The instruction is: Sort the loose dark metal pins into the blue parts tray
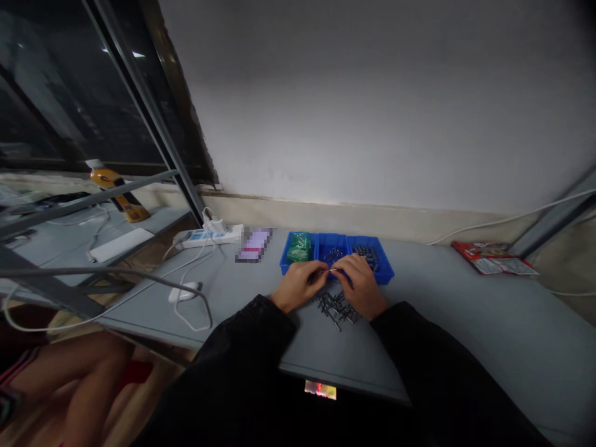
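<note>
My left hand (299,285) and my right hand (361,287) meet over the front edge of a blue plastic parts tray (337,243). Their fingertips pinch a thin silver pin (331,270) between them. The tray has three compartments: green small parts (298,247) fill the left one, and dark metal pieces (366,256) lie in the right one, with a few more in the middle. Just below my hands, a loose pile of dark metal screws (337,309) lies on the grey table (447,298). My hands partly hide the tray's front.
Left of the tray are a pixelated phone-like object (254,245), a white power strip (208,236) and a white corded device (184,292). A red printed packet (493,258) lies at the far right. A metal shelf frame crosses the left side, and a seated person's legs (79,385) show at lower left.
</note>
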A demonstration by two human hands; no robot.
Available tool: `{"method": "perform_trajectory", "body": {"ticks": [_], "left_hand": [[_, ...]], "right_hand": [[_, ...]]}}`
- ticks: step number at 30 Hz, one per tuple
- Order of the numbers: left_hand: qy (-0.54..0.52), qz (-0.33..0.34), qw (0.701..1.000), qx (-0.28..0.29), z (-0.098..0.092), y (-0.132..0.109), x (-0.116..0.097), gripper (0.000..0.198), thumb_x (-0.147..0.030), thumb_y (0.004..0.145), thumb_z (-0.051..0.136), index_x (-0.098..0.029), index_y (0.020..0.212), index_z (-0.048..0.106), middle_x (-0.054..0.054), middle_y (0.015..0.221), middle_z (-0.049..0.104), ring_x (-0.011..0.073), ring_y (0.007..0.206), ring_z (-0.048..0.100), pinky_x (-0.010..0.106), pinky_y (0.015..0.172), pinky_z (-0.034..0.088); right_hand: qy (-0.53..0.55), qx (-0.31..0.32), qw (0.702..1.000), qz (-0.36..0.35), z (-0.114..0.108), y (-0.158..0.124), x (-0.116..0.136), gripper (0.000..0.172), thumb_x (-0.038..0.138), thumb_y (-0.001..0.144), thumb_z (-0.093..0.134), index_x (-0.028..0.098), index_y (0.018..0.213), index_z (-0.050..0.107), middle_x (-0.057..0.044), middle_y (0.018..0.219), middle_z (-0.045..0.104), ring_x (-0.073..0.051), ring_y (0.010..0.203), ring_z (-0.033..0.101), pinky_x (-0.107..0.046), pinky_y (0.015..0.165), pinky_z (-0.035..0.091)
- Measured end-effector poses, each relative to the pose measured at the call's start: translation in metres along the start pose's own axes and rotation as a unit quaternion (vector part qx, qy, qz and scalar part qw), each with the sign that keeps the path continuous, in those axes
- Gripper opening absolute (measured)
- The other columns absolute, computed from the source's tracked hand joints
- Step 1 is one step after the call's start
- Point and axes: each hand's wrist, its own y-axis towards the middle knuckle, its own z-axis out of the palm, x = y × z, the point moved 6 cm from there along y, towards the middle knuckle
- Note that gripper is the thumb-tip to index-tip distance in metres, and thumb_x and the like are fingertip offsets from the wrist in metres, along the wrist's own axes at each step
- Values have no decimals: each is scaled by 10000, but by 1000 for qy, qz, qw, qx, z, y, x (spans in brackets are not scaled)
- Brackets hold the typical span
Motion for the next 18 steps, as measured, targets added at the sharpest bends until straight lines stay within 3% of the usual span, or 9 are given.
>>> {"method": "perform_trajectory", "body": {"ticks": [11,18], "left_hand": [[19,31,999,6,0,0,-5,173,-229,982,529,-136,984,674,28,810,672,104,673,549,224,668,435],[11,4,1000,-8,-1,1,-3,181,-228,981,524,-131,955,674,33,797,674,106,657,546,225,653,431]], "right_hand": [[-17,30,999,12,1,2,-1,236,251,1032,442,204,832,559,-42,837,621,-212,870,509,-400,813,374],[9,14,1000,15,-1,1,2,128,233,1024,438,204,1007,562,-63,937,631,-219,904,519,-396,810,386]]}}
